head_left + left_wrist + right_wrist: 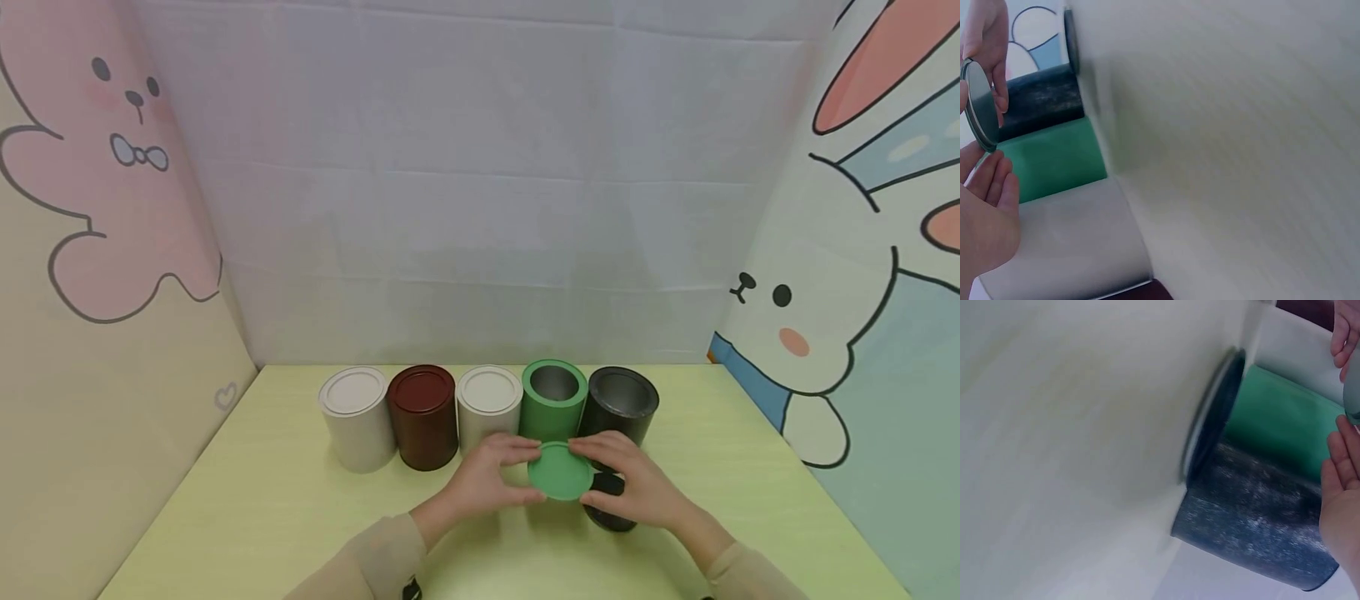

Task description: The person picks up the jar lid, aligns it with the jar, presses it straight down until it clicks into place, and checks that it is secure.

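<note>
Both hands hold a round green lid by its edges, raised in front of the green can. At its left edge are the fingertips and thumb of my left hand; my right hand grips the opposite edge. The green can stands uncovered, its grey inside visible. Beside it on the right is a black can, its lower part behind the right hand. A black lid lies on the table in front of these cans, partly hidden by the right hand in the head view.
Left of the green can, in the same row, stand a white can, a dark red can and another white can, all with lids on. The pale yellow table is bordered by a white back cloth and cartoon-printed side panels.
</note>
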Tool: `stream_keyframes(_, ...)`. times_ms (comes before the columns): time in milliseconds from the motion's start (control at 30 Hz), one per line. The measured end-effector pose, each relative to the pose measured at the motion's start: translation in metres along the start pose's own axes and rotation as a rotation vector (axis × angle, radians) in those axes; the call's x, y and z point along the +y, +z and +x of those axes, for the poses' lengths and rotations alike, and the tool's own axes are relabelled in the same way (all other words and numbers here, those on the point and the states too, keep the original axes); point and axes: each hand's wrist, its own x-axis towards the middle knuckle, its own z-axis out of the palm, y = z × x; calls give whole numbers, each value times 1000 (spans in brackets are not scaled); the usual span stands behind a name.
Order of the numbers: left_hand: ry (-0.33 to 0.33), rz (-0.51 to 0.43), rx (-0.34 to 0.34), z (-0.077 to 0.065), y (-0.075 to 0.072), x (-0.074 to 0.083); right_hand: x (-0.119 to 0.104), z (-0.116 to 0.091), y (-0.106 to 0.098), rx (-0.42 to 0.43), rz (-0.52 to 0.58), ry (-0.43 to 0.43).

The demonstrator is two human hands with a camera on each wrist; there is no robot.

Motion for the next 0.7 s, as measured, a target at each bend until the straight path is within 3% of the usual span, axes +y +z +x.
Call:
stream_keyframes(267,28,-17,102,5,-6,10,-5,7,-9,29,-5,27)
stream_keyframes(400,80,-31,175,7,-8,13,-7,12,-13,50,-6,36)
stream_keyframes(500,129,-20,222,10,-11,17,-10,17,-16,73,0,33)
stream_keyframes(700,152,32,281,19,-19,26,-11,28,-20,121,-22,11)
